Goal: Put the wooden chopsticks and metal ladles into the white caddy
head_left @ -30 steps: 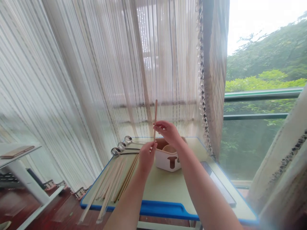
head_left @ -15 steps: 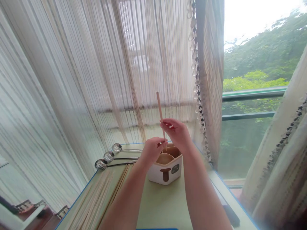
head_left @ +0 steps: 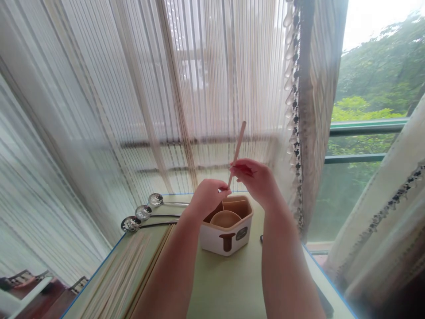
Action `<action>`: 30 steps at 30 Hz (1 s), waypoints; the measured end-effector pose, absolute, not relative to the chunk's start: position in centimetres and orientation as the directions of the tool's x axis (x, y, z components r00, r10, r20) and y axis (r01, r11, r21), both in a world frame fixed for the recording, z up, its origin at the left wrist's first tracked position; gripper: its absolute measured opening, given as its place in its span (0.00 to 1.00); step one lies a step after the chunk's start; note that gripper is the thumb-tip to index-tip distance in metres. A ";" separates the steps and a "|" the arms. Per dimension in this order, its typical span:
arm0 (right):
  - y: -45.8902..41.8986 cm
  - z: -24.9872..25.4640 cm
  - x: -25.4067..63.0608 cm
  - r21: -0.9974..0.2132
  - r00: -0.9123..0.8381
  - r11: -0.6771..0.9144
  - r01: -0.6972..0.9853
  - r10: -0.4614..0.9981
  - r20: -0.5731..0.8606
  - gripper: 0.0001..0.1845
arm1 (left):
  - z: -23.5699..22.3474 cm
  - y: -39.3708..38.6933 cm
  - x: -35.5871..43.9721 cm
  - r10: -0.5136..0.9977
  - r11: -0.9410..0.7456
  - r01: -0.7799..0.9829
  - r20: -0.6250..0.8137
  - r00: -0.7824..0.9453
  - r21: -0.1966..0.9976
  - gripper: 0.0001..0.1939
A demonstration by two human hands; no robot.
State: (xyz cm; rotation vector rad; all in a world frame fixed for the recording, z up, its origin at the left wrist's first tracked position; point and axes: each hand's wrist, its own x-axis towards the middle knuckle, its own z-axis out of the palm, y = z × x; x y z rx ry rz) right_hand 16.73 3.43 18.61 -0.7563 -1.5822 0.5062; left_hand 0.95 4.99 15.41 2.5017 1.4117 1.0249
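My right hand [head_left: 254,175] pinches the middle of light wooden chopsticks [head_left: 239,139], held close together and tilted with the top leaning right. Near their lower end, my left hand [head_left: 210,195] closes its thumb and fingers on them. I cannot tell how many chopsticks are in the bundle. Just below both hands stands a white utensil holder [head_left: 215,241] with a brown inside, dividers and a rounded front compartment. My left hand hides part of its back left rim.
Left of the holder lie three metal ladles [head_left: 143,213], at least one slotted. Loose pale chopsticks [head_left: 116,274] spread over the table's left side, with darker brown ones [head_left: 151,266] alongside. A dark object [head_left: 323,301] lies by my right forearm. Sheer curtains [head_left: 139,88] hang behind the table.
The chopsticks have swung from leaning left to leaning right. Both hands have risen slightly relative to the holder, which shows more of its inside. The camera view has shifted a little.
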 end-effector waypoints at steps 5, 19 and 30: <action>4.3 18.2 16.7 -0.730 -0.057 0.650 0.211 0.753 0.655 0.07 | 14.7 6.0 1.1 0.799 -0.573 0.691 0.486 0.353 0.441 0.13; 6.6 16.8 17.6 -0.689 -0.081 0.612 0.389 0.767 0.636 0.09 | 14.7 6.3 0.8 0.874 -0.485 0.680 0.328 0.359 0.550 0.11; 6.9 16.5 17.3 -0.710 -0.164 0.622 0.329 0.778 0.606 0.09 | 14.0 7.2 0.4 0.892 -0.446 0.549 0.296 0.342 0.707 0.14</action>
